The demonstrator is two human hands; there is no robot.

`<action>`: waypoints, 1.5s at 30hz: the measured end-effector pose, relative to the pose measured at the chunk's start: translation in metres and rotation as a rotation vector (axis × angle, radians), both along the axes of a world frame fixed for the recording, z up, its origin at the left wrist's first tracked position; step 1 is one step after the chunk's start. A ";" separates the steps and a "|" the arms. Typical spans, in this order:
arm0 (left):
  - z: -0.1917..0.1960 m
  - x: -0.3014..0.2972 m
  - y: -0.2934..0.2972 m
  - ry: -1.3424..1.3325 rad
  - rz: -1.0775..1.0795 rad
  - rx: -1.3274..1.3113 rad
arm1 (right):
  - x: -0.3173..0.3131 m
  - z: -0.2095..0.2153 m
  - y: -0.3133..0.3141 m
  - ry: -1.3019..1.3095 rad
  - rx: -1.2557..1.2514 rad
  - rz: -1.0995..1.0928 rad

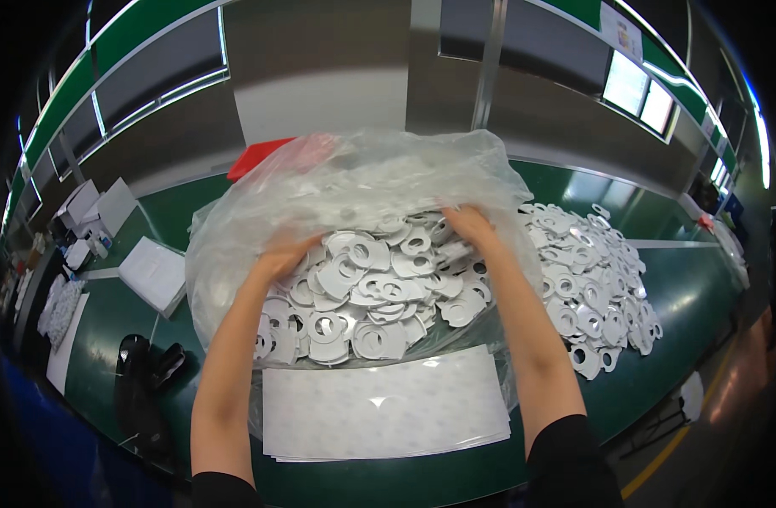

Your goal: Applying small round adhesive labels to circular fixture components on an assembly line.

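Note:
A large clear plastic bag (235,203) lies across the bench with its mouth toward me. Flat white ring-shaped plastic parts (379,288) spill from it in a heap. My left hand (288,256) is at the left side of the bag's mouth, beside the heap; motion smears its fingers, so their grip cannot be made out. On the other side, my right hand (471,225) has its fingers closed on the bag's edge, just above the parts. A stack of white sheets (383,406) lies in front of the heap, between my forearms.
Right of the bag is a second pile of white parts (591,288) on the green bench (354,483). A red bin (256,157) shows behind the bag. To the left are a stack of white packets (153,275) and a black device (138,394). A panelled wall stands behind.

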State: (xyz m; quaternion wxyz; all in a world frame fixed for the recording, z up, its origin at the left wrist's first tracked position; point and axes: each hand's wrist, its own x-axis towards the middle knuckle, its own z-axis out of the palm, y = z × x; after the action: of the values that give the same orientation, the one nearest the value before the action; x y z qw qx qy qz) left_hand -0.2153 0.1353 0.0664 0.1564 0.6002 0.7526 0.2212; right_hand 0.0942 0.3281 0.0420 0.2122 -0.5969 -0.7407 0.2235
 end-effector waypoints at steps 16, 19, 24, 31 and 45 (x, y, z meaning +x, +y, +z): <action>-0.012 0.012 -0.041 0.416 -0.016 0.260 | -0.064 0.022 -0.150 -0.149 0.098 0.218; -0.009 0.033 -0.049 0.287 0.023 0.276 | -0.070 0.024 -0.151 -0.122 0.125 0.316; -0.020 0.140 -0.092 0.315 -0.194 0.257 | -0.037 0.018 -0.060 -0.380 0.348 0.255; -0.045 0.248 -0.069 0.371 -0.728 0.398 | 0.070 0.002 0.058 -0.420 0.858 -0.294; -0.031 0.128 -0.009 0.325 -0.363 0.548 | 0.055 -0.072 0.173 -0.172 1.138 -0.013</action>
State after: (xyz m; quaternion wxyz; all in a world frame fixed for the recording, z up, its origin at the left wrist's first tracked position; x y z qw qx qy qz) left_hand -0.0870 0.1264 0.0352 -0.0951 0.7709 0.5616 0.2850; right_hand 0.1492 0.5008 -0.0296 0.4403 -0.4094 -0.7553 -0.2607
